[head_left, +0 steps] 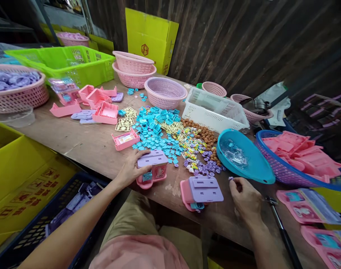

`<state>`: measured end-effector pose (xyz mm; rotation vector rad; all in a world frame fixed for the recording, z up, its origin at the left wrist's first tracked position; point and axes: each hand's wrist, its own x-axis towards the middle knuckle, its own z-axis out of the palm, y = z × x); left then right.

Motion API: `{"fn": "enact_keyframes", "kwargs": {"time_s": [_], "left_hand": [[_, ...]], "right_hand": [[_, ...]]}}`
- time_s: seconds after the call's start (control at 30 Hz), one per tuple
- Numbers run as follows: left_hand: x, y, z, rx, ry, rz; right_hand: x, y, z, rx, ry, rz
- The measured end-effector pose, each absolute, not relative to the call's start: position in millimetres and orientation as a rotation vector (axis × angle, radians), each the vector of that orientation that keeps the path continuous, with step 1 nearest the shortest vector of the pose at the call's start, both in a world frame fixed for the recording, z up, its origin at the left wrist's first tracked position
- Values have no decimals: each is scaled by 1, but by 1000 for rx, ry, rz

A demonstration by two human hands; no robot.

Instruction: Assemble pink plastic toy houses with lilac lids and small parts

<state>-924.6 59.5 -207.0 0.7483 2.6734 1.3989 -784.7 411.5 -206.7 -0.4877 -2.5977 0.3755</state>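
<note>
My left hand [135,168] grips a small pink toy box with a lavender top [153,158], standing at the table's near edge. To its right stands a second pink and lavender toy box [206,188], touched by neither hand. My right hand [246,200] is closed in a pinch just right of that second box, with a small purple piece [230,179] at the fingertips. Loose purple round pieces [208,167] and turquoise pieces [156,127] lie in heaps beyond both boxes. A hammer [282,228] with a black handle lies to the right of my right hand.
A turquoise basin [244,157] holds clear packets. A blue-rimmed basket [262,144] carries pink panels. Behind the heaps stand a white basket [215,112] and a lilac colander [166,93]. Flat pink and lavender parts [307,205] lie right. Yellow cartons [25,186] are lower left.
</note>
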Motion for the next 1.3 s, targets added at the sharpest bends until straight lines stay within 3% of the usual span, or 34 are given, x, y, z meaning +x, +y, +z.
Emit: {"fn": "enact_keyframes", "kwargs": {"time_s": [0.13,0.27,0.93,1.03,1.2,1.3], "left_hand": [[-916,73,-197,651,2757,1361],[-909,84,-188,596,2805,1249],[-907,91,-177,553,2849,1056],[-906,91,-176,545,2850,1051],[-904,94,-172,538,2861,996],[-905,95,-174,528,2873,972]], "right_hand": [[-792,311,-173,-106,-2508,632],[-810,235,-180,279,-2530,778],[-820,218,-185,3,-2533,1193],[-819,215,-185,25,-2556,1083],[-818,210,-192,187,-2526,533],[-818,204,-200,198,-2511,526]]}}
